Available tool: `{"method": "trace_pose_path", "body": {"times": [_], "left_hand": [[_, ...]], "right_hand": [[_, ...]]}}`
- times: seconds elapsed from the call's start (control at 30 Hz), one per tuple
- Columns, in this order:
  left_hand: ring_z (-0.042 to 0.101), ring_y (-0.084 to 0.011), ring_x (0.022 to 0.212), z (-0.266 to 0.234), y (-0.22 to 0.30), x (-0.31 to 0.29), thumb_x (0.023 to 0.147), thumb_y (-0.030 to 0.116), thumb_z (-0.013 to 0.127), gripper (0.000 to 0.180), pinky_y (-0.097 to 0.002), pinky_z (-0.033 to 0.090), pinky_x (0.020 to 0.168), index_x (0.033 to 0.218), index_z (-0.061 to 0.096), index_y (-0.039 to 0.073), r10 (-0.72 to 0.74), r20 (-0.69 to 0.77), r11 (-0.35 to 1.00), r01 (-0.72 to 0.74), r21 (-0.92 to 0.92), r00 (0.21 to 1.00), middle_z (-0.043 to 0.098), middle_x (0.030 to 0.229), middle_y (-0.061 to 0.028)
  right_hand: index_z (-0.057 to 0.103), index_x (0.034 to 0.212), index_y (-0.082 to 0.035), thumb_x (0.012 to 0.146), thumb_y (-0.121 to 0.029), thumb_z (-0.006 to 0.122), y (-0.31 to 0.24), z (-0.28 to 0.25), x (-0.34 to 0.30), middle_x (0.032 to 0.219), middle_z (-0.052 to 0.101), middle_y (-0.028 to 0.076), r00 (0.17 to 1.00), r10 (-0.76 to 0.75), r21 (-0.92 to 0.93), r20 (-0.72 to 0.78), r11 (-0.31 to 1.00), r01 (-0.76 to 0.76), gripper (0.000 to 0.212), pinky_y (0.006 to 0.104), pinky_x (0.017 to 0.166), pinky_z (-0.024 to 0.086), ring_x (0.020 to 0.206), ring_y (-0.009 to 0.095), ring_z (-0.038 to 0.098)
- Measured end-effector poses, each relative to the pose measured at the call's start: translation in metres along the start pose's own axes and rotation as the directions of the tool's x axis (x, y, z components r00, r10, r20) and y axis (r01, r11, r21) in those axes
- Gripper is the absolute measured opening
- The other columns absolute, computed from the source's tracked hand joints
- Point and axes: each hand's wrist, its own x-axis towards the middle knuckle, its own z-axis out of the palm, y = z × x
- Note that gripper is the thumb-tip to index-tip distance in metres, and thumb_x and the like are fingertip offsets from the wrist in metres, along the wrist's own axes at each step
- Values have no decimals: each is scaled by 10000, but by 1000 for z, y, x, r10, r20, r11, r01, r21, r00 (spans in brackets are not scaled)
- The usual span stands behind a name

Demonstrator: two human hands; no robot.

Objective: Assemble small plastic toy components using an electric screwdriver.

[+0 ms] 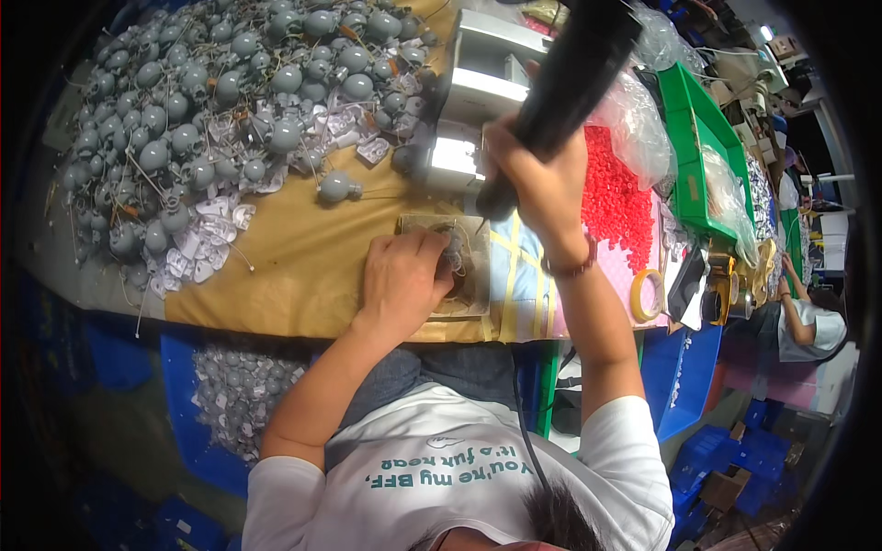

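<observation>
"At the table edge (276, 308)?"
"Left hand (401, 277) closes round a grey piece (454, 241) on a square tray (481, 298); right hand (544, 184) grips a black tool (574, 83) nearby."
"Done?"
"Seemingly midway; a grey heap (248, 92) remains beyond. Blue bin (179, 399) pieces (243, 395) below: finished or not, I can't tell."

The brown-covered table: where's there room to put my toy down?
On the brown sheet, below the lone grey bulb, between the white plastic pieces and the left hand. It's crowded at upper left, under heaped grey bulbs, and at right, with red pieces and a tape roll.
</observation>
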Motion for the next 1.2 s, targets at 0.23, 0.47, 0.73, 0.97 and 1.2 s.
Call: {"method": "trace_pose_path", "body": {"times": [0.23, 0.47, 0.73, 0.97, 1.2], "left_hand": [[634, -257, 833, 4, -2, -1, 725, 110, 737, 325, -396, 429, 800, 1035, 638, 98, 38, -70, 999, -37, 4, 997, 616, 924, -53], [630, -257, 846, 3, -2, -1, 724, 99, 736, 330, -402, 428, 784, 1031, 614, 116, 35, -54, 999, -36, -7, 998, 599, 935, -43], [619, -292, 843, -2, -4, 3, 730, 85, 721, 337, -422, 434, 776, 1039, 591, 122, 55, -21, 996, -56, -68, 998, 596, 931, -62], [626, -311, 788, -1, -2, 2, 733, 76, 710, 323, -435, 437, 750, 1027, 588, 123, 26, -16, 997, -27, -69, 1000, 603, 931, -69], [633, -314, 799, 0, -2, 3, 745, 87, 712, 315, -432, 444, 736, 1032, 585, 122, 8, -14, 996, -10, -85, 1000, 605, 929, -68]], "right_hand": [[614, 821, -4, 819, 84, 696, -3, 13, -52, 707, 618, 22, 996, -64, 16, 59, 998, 63, 120, 247, 525, 448, 582, 97, 586], [252, 1304, -4, 845, 111, 634, 15, 2, -62, 766, 590, 51, 964, -187, -84, 188, 975, 205, 608, 277, 575, 479, 623, 123, 569], [387, 1198, 3, 879, 48, 610, 25, -6, -74, 804, 564, 66, 905, -200, -301, 375, 897, 323, 392, 273, 635, 482, 691, 136, 564], [338, 1297, 18, 878, 52, 614, 30, -5, -76, 819, 568, 71, 882, -260, -307, 392, 867, 392, 503, 274, 655, 493, 717, 137, 585], [147, 1461, 40, 876, 68, 621, 27, -8, -74, 863, 585, 88, 863, -275, -347, 423, 831, 435, 754, 281, 650, 515, 715, 141, 602]]}}
